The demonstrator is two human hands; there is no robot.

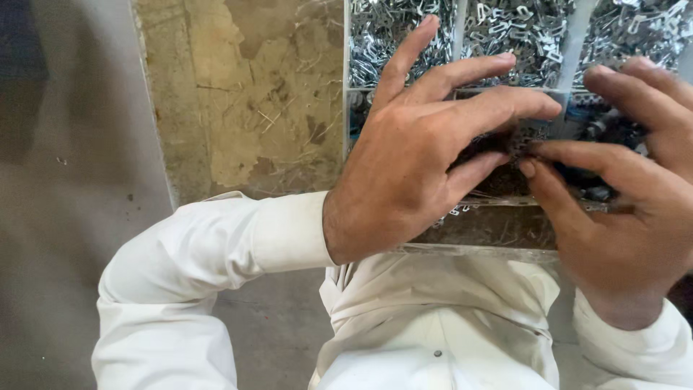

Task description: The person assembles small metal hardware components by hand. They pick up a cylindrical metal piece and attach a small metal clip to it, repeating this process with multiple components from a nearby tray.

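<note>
Grey floor fills the frame's left. At centre right, a small dark part is pinched between left hand and right hand above a divided tray of metal clips; a slip could lose it among them.

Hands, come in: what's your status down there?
Left hand and right hand pinching one small dark part. Metal clips fill tray beyond. Nothing blocking.

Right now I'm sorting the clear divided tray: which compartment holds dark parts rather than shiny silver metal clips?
The near-row compartment under both hands; its contents look dark, while the far-row compartments hold bright silver clips.
</note>
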